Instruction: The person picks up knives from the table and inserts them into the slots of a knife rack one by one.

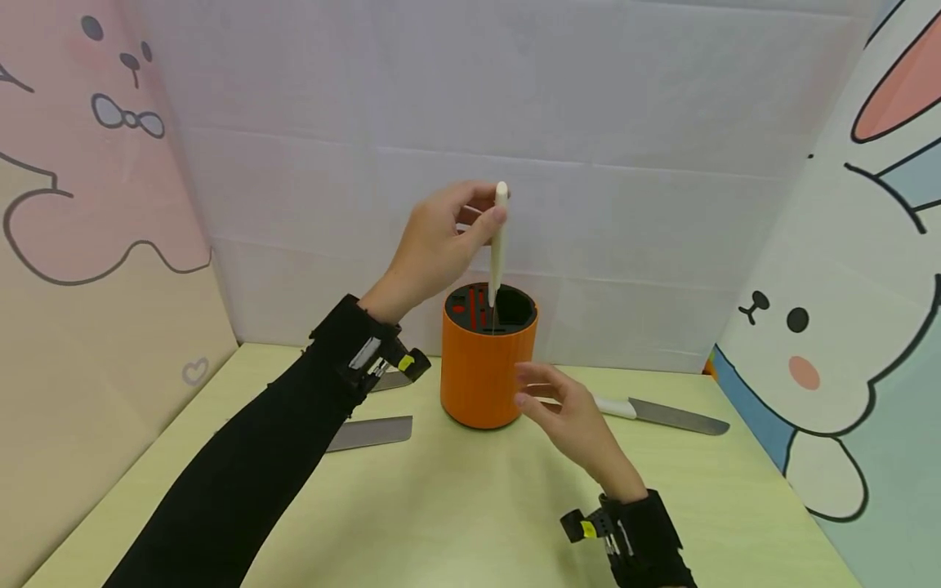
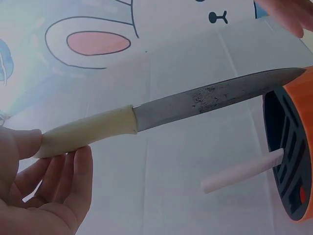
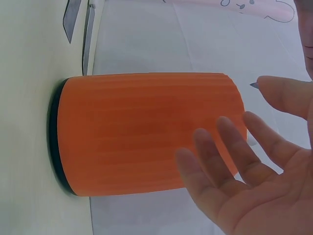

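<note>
My left hand (image 1: 444, 237) pinches a knife (image 2: 93, 129) by the end of its cream handle. Its blade points down over the orange knife block (image 1: 481, 380), and in the left wrist view the tip overlaps the block's rim. A second pale handle (image 2: 239, 171) sticks up out of a slot in the block's black top. Beside the right side of the block, my right hand (image 1: 562, 416) is held with relaxed, spread fingers and nothing in them. From the right wrist view, those fingers overlap the block's upper wall.
Right of the block lies a knife with a white handle (image 1: 676, 415), blade pointing right. To the left lie a broad blade (image 1: 375, 433) and another blade (image 1: 392, 380), both partly behind my left arm. A white sheet (image 1: 625, 245) hangs behind the table.
</note>
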`<state>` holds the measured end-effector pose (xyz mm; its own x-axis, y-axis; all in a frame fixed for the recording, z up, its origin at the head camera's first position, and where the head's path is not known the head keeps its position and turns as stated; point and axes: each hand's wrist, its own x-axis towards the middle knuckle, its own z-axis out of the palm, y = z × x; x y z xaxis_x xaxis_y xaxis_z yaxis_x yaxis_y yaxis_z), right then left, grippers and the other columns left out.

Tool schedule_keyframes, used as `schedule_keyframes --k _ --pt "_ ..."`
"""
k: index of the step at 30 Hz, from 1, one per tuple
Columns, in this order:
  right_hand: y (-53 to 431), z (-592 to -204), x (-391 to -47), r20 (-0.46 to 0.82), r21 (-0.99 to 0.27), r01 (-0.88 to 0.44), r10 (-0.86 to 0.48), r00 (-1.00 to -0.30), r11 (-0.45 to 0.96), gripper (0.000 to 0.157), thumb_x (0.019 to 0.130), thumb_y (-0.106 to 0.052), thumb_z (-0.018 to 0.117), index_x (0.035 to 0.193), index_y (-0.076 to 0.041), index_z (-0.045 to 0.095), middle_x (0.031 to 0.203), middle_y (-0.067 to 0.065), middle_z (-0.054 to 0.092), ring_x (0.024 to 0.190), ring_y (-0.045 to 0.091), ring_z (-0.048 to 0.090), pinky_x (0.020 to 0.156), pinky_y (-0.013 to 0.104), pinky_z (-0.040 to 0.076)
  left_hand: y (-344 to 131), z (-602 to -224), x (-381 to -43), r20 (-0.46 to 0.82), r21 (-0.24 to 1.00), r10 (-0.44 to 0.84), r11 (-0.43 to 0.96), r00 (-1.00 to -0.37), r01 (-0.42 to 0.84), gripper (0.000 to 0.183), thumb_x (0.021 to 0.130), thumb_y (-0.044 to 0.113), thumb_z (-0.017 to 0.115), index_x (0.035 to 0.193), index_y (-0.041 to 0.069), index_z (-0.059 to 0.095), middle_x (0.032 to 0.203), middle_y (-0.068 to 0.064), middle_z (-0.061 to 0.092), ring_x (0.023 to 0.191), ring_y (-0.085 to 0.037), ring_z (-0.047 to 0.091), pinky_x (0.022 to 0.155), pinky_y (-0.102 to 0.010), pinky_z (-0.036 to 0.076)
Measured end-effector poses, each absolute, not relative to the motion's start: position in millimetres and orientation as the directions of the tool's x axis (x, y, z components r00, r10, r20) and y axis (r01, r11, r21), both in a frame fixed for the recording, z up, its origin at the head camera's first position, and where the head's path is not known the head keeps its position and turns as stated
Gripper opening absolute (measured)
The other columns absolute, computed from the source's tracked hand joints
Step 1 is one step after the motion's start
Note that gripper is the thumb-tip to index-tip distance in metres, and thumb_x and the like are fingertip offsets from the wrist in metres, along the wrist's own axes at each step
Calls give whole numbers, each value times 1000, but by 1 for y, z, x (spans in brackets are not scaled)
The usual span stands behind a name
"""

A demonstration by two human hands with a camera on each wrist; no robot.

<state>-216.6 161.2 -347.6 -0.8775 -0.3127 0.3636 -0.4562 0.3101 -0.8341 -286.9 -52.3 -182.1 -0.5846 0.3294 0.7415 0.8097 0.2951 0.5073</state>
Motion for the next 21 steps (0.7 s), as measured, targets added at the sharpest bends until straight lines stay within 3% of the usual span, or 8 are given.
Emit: schedule_keyframes --k 7,14,21 --pt "157 -336 -206 344 -832 -450 -336 -877 325 36 94 -8 62 129 -6 53 122 12 57 107 25 57 90 41 50 -53 -167 -292 730 537 302 302 -613 788 28 97 26 58 122 13 60 105 2 59 87 -7 60 74 -25 54" --pt "163 -362 -225 332 -840 -443 -347 -877 314 38 94 -19 64 131 -14 54 124 9 56 110 22 55 91 38 49 -51 -165 -304 749 508 293 320 -594 799 27 96 23 60 121 12 61 104 1 58 87 -9 61 73 -25 54" --pt "162 -368 -227 321 -839 -438 -357 -877 322 41 94 -23 64 132 -14 53 125 10 56 109 21 55 91 37 49 -50 -174 -318 746 500 303 332 -593 800 25 97 23 59 119 12 61 105 1 58 87 -9 61 72 -24 54"
